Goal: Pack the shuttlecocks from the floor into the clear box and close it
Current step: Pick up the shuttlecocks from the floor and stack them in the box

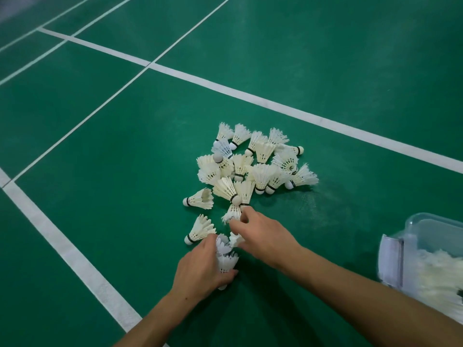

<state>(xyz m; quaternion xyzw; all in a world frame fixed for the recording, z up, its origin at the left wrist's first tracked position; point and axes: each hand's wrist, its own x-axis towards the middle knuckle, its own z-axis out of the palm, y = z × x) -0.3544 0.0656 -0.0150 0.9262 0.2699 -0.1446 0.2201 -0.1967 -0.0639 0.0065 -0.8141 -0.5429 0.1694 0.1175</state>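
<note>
1. Shuttlecocks [253, 166] lie heaped on the green court floor [100, 196], mid-floor.
2. Left hand [200, 269] grips a stack of shuttlecocks [226, 259].
3. Right hand [260, 234] pinches a shuttlecock [231, 212] at the heap's near edge.
4. Clear box [426, 246], open and part-filled, sits at the right edge.

You get even, soft overhead light on the green floor [100, 196], with a pale sheen toward the upper right and only faint shadows under the shuttlecocks [250, 169] and beneath your hands. The middle is fairly sharp, but the box [426, 236] at the right edge is smeared by motion blur and its contents melt into a white haze. The court lines [225, 83] bow slightly from wide-angle distortion.
</note>
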